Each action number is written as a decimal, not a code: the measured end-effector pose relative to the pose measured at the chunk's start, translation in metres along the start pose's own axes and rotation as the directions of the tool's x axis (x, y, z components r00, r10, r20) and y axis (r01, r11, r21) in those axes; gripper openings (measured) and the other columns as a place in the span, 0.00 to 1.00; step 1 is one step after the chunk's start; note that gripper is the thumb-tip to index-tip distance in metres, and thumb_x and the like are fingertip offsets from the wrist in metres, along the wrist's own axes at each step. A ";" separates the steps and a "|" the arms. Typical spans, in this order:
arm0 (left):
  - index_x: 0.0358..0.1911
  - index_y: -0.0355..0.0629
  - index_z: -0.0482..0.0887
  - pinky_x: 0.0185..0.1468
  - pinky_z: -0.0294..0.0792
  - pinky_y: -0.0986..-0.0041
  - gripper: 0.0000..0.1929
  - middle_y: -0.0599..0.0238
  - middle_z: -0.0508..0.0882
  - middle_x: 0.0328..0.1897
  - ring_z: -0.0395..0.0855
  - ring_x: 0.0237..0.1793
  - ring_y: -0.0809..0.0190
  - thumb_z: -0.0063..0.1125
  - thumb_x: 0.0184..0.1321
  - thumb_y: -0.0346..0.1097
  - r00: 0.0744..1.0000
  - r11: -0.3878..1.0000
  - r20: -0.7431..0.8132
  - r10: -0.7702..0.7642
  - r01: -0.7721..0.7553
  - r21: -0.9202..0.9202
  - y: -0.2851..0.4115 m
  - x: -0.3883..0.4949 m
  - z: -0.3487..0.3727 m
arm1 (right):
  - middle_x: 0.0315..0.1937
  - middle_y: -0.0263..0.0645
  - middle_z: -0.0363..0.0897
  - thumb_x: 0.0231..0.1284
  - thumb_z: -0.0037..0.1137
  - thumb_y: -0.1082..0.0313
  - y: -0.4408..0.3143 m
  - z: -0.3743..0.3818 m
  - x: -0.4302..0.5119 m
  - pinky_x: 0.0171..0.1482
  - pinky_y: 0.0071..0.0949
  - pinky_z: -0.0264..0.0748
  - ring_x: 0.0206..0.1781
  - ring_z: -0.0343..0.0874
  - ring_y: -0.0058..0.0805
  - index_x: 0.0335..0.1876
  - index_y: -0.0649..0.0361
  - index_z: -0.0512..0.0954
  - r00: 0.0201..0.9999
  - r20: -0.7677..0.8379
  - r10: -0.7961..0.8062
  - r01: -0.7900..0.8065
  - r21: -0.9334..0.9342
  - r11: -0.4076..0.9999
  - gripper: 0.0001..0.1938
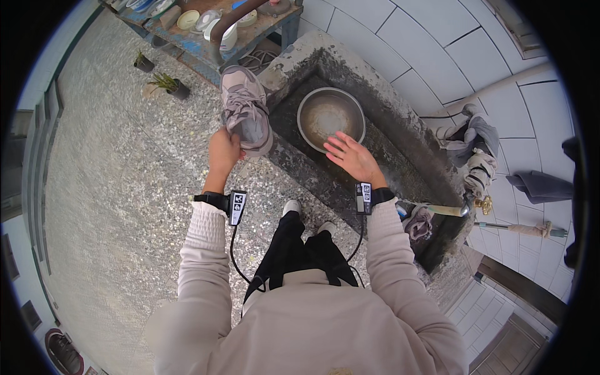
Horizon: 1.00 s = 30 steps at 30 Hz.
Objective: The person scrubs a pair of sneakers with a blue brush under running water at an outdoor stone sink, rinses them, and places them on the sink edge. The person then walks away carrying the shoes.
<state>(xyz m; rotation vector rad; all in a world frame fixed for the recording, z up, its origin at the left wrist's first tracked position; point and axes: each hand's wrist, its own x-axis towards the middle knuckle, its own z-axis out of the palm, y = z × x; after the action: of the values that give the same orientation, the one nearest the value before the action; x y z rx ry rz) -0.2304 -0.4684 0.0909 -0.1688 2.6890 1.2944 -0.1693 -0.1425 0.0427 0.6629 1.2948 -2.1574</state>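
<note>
My left hand [224, 151] grips the heel side of a pinkish-grey lace-up sneaker [244, 105], whose toe points away from me beside the trough's corner. Whether the shoe rests on anything is unclear. Above the stone trough [300, 161], my right hand [349, 158] holds nothing and has its fingers spread. It overlaps the near rim of a round metal basin [330, 117] on the trough floor. The basin's bottom looks pale and worn. Down the trough by the tap lies another similar-coloured shoe [418, 224], partly hidden behind my right sleeve.
A brass-handled tap [483, 205] with a hose end juts over the trough. Grey cloth [478, 133] wraps the pipe. A worn blue table [262, 30] bears bowls and tubs. Two potted plants [176, 88] stand on the speckled floor [140, 197]. White tiles [422, 42] line the wall.
</note>
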 end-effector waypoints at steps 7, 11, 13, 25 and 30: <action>0.21 0.23 0.74 0.18 0.71 0.71 0.11 0.52 0.78 0.11 0.79 0.12 0.59 0.43 0.54 0.26 0.956 0.987 0.257 -0.138 0.154 -0.041 -0.035 -0.009 -0.003 | 0.56 0.36 0.67 0.60 0.46 0.66 0.048 -0.109 -0.040 0.59 0.36 0.59 0.60 0.63 0.30 0.57 0.57 0.67 0.780 -0.621 -0.079 0.026 -0.094 0.995 0.19; 0.21 0.23 0.75 0.18 0.71 0.71 0.12 0.53 0.78 0.12 0.79 0.13 0.59 0.43 0.54 0.27 0.923 0.984 0.350 -0.161 0.179 -0.021 -0.033 -0.012 0.009 | 0.52 0.36 0.71 0.61 0.43 0.68 0.061 -0.152 -0.063 0.56 0.28 0.64 0.57 0.67 0.29 0.53 0.60 0.69 0.697 -0.714 -0.074 0.282 0.178 0.943 0.15; 0.22 0.23 0.75 0.19 0.71 0.71 0.11 0.53 0.78 0.12 0.79 0.13 0.58 0.43 0.55 0.27 0.913 0.986 0.379 -0.154 0.166 0.001 -0.032 -0.013 0.013 | 0.51 0.38 0.71 0.62 0.42 0.68 0.067 -0.170 -0.071 0.56 0.28 0.65 0.56 0.68 0.30 0.53 0.62 0.69 0.583 -0.812 -0.010 0.443 0.308 0.842 0.15; 0.23 0.23 0.75 0.15 0.71 0.72 0.12 0.53 0.78 0.11 0.78 0.11 0.59 0.46 0.56 0.28 0.934 0.993 0.337 -0.119 0.103 0.065 -0.066 -0.011 0.042 | 0.29 0.44 0.67 0.52 0.44 0.79 0.069 -0.242 -0.106 0.54 0.45 0.69 0.38 0.69 0.38 0.29 0.68 0.65 0.755 -0.654 0.057 0.647 0.727 -0.228 0.02; 0.20 0.22 0.76 0.14 0.72 0.73 0.17 0.52 0.78 0.13 0.79 0.12 0.60 0.51 0.57 0.35 0.937 0.985 0.307 -0.166 0.173 0.004 -0.084 -0.013 0.050 | 0.44 0.52 0.68 0.57 0.41 0.79 0.081 -0.273 -0.123 0.57 0.47 0.68 0.54 0.67 0.48 0.45 0.70 0.65 0.613 -0.787 -0.069 0.781 0.590 0.206 0.10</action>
<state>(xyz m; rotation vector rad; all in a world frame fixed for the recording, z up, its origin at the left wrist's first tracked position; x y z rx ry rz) -0.1997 -0.4808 -0.0017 -0.1815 2.3442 1.1911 0.0120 0.0938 -0.0439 1.7726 0.2281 -3.3977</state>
